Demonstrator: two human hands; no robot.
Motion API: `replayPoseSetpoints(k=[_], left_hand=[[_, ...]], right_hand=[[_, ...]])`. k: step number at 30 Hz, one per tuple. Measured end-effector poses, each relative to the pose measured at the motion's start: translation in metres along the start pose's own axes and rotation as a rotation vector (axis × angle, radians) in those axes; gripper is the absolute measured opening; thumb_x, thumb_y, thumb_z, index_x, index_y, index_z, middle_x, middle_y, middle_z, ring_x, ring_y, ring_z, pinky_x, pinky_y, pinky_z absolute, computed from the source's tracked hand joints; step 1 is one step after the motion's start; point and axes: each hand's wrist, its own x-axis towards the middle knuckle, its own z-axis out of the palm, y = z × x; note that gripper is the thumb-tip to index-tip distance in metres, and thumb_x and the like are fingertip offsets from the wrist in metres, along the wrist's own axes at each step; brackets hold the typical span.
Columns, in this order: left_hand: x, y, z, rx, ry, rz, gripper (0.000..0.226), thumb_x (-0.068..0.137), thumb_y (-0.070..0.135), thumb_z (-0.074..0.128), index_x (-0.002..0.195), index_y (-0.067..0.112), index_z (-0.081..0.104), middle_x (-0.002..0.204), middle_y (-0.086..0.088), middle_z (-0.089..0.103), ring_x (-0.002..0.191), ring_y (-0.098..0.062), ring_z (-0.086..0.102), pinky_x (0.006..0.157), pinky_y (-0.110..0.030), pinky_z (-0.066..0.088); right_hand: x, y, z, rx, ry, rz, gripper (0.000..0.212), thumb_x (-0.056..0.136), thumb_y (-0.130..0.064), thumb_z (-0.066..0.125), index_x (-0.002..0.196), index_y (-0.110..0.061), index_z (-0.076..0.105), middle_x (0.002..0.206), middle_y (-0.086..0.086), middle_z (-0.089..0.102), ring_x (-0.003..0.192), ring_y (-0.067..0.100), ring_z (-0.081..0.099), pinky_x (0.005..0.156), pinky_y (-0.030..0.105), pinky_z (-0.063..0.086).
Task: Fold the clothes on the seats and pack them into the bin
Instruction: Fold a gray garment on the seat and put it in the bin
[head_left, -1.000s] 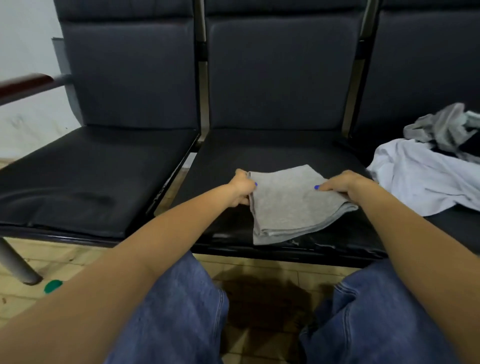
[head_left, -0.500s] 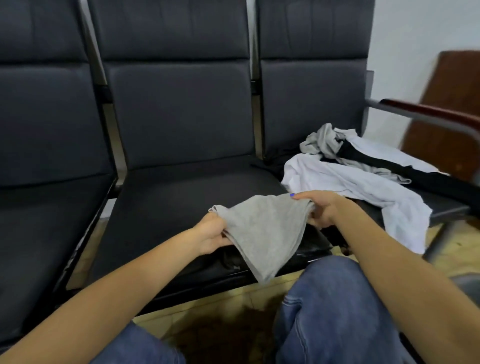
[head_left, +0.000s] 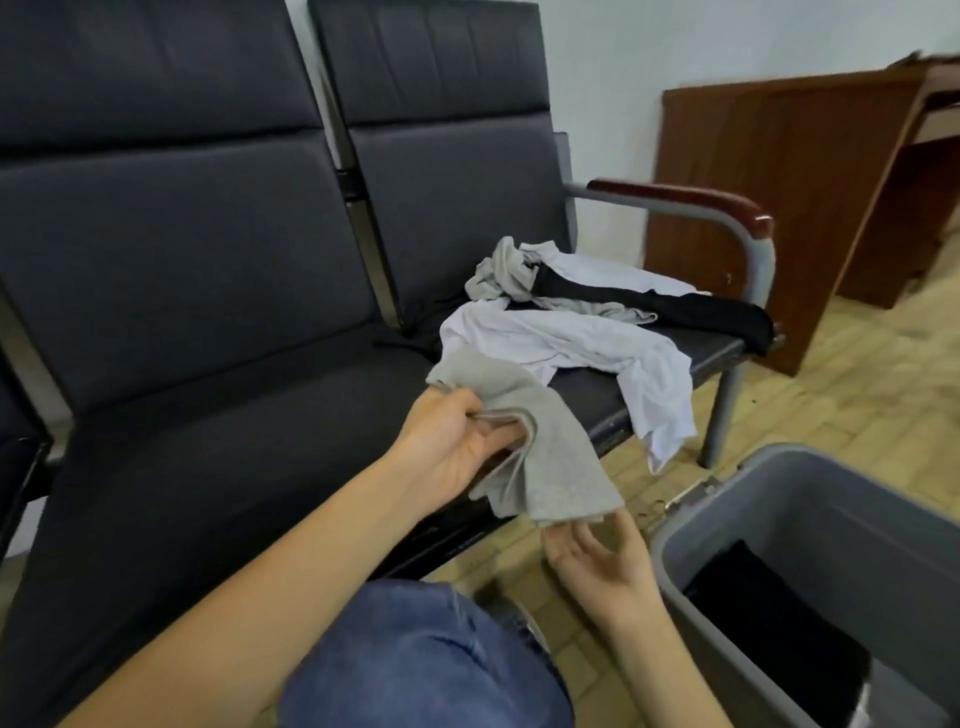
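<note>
On the far left we have only bare dark seats (head_left: 197, 467), nothing there to fold. Moving right, our left hand (head_left: 449, 447) has its grip closed on the folded grey garment (head_left: 535, 452), pinching the stacked layers near the fold, with the rest hanging down and to the right, clear of the seat. Behind it, on the right-hand seat, lies the unfolded pile: a white shirt (head_left: 571, 343), a crumpled grey piece (head_left: 498, 273) and a black garment (head_left: 717, 312) draped toward the armrest (head_left: 675, 195). Nearer us, our right hand (head_left: 597, 561) is open, palm up, fingers loosely spread just beneath the hanging lower edge of the grey garment and holding nothing. Furthest right and near stands the grey bin (head_left: 831, 509), with something dark already lying inside. We judge the step in hand to be carrying this folded piece across to the bin. To do it well, we should bring the right palm up under the loose end so the layers do not slide apart, keep the left pinch on the fold until the piece is over the opening, then lower it flat on top of the dark item rather than dropping it, since a soft knit like this will likely slump and unfold if released from height.
</note>
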Motion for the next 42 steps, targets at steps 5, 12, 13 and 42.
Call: replayPoseSetpoints(k=[5,12,13,42], left_hand=[[0.000,-0.021,0.049,0.142,-0.135,-0.085,0.029,0.093,-0.013,0.025,0.112,-0.001,0.043,0.086,-0.025,0.060,0.055,-0.029,0.068,0.046,-0.036,0.056],[0.003,-0.067,0.058,0.325,-0.339,-0.266,0.035,0.095,-0.011,0.030,0.113,0.007,0.052,0.099,-0.020,0.066,0.070,-0.026,0.071,0.055,-0.040,0.059],[0.004,-0.075,0.056,0.405,-0.381,-0.294,0.034,0.095,-0.011,0.032,0.111,0.011,0.053,0.098,-0.016,0.068,0.072,-0.025,0.072,0.058,-0.039,0.060],[0.107,-0.118,0.105,1.228,-0.620,-0.524,0.042,0.100,0.020,0.044,0.141,0.018,0.036,0.132,-0.006,0.049,0.099,-0.021,0.061,0.090,-0.045,0.054]], right_hand=[[-0.044,0.000,0.010,0.076,-0.319,-0.092,0.098,0.049,-0.056,0.083,0.131,-0.008,0.056,0.134,0.022,0.054,0.125,0.041,0.050,0.092,0.057,0.048],[-0.083,-0.085,0.011,-0.006,-0.118,-0.347,0.046,0.081,-0.038,0.059,0.115,-0.007,0.067,0.112,0.016,0.069,0.090,0.033,0.071,0.068,0.047,0.059],[-0.090,-0.097,0.006,-0.053,-0.068,-0.377,0.043,0.084,-0.037,0.055,0.114,-0.009,0.066,0.109,0.015,0.070,0.087,0.032,0.071,0.067,0.046,0.059],[-0.046,-0.202,-0.203,-0.945,0.881,-0.045,0.038,0.085,0.008,0.056,0.121,0.000,0.048,0.094,0.022,0.060,0.079,0.036,0.059,0.058,0.041,0.053]])
